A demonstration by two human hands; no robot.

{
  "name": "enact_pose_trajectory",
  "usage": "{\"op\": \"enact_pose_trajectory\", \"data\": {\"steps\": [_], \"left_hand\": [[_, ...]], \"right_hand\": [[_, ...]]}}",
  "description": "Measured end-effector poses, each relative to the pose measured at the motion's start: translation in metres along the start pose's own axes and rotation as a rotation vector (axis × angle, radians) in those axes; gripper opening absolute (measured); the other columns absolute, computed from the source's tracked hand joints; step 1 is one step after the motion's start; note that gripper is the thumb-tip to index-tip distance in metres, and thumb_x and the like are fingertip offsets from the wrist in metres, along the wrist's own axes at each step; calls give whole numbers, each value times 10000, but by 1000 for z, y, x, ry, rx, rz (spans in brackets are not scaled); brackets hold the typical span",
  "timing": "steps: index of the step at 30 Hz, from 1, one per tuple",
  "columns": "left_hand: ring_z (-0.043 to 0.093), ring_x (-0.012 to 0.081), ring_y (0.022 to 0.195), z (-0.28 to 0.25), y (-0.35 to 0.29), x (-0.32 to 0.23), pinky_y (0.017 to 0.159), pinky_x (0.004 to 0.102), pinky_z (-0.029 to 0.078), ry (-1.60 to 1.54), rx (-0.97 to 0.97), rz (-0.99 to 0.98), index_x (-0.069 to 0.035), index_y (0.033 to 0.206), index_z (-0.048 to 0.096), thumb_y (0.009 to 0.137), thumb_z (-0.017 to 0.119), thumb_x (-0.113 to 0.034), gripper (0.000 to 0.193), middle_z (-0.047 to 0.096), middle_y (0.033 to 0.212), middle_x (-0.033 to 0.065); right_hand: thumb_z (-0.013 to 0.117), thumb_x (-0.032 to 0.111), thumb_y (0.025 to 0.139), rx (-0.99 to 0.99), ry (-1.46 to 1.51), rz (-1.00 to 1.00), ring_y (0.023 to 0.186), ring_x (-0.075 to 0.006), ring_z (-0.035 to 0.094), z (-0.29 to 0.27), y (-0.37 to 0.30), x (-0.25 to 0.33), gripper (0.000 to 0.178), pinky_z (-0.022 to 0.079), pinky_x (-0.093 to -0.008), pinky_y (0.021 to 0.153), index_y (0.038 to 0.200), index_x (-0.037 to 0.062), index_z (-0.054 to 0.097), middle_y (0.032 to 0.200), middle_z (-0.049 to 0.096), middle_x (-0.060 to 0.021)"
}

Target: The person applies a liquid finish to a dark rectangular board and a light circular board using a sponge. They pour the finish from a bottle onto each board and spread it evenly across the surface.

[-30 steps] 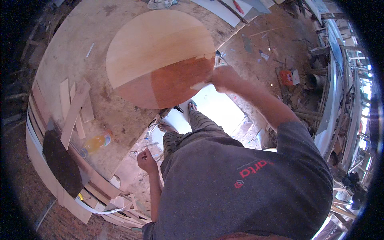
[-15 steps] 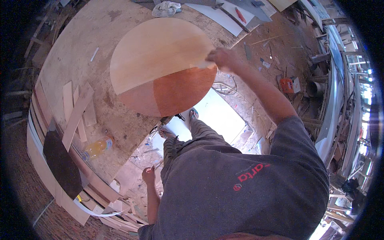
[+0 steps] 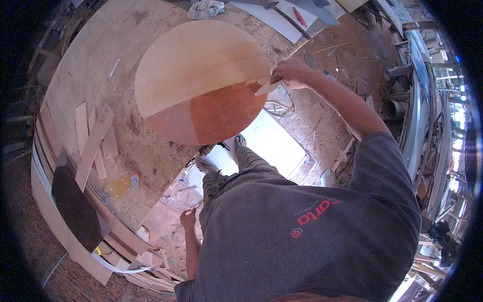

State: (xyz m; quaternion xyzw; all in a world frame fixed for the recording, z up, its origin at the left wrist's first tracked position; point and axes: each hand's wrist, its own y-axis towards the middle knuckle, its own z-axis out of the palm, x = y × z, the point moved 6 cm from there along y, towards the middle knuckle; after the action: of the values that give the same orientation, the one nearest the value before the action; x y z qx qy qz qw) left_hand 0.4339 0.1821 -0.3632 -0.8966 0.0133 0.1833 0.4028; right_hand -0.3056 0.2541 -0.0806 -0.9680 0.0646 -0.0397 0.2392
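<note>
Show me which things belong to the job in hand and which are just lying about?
In use: the right hand; the flat, pale tool it holds at the edge of the round board; that board.

Apparently just lying about: bottle of yellow liquid, wooden strips, crumpled cloth.

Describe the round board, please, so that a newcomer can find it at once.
The big worktable fills the upper left. On it, below the crumpled cloth, lies the round board, with the person's right hand at its right rim. Unlike the straight wood strips nearby, it is a wide disc, part pale and part reddish brown.
</note>
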Motion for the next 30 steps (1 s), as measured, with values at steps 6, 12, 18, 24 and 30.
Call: {"op": "enact_pose_trajectory", "data": {"steps": [6, 12, 18, 24, 30], "left_hand": [[754, 267, 924, 6, 5, -15, 850, 374, 574, -6, 41, 13, 1, 1029, 757, 833, 839, -407, 459, 785, 958, 139], [750, 277, 945, 2, 9, -6, 869, 388, 571, -79, 105, -84, -9, 1033, 758, 771, 868, -460, 533, 784, 994, 137], [735, 352, 989, 2, 26, 21, 888, 439, 568, -206, 36, 12, -27, 1036, 765, 789, 831, -497, 535, 771, 1009, 183], [716, 416, 973, 16, 41, 95, 875, 496, 563, -63, 32, 16, -24, 999, 769, 811, 733, -412, 433, 748, 975, 237], [722, 435, 883, 14, 24, 90, 828, 507, 573, 14, 82, 177, -7, 896, 755, 825, 605, -300, 337, 724, 895, 268]], "right_hand": [[610, 80, 860, -24, 168, 75, 1054, -307, 694, -15, -26, 21, 330, 530, -454, 889, 1132, 166, 775, 1132, 744, -101], [634, 134, 869, -554, 357, 29, 1164, -296, 646, -42, 38, 152, 382, 540, -434, 961, 1245, 144, 703, 1262, 695, -91], [627, 95, 838, -599, 82, 138, 1167, -260, 632, -18, 108, 223, 390, 555, -443, 944, 1202, 196, 720, 1222, 703, -29], [622, 137, 865, -561, 118, 300, 1092, -298, 673, -60, 123, 184, 344, 570, -463, 878, 1181, 208, 737, 1117, 725, -74], [662, 149, 811, -266, 19, 345, 856, -348, 723, -42, 125, 209, 272, 578, -496, 754, 1038, 231, 787, 878, 740, -105]]}}
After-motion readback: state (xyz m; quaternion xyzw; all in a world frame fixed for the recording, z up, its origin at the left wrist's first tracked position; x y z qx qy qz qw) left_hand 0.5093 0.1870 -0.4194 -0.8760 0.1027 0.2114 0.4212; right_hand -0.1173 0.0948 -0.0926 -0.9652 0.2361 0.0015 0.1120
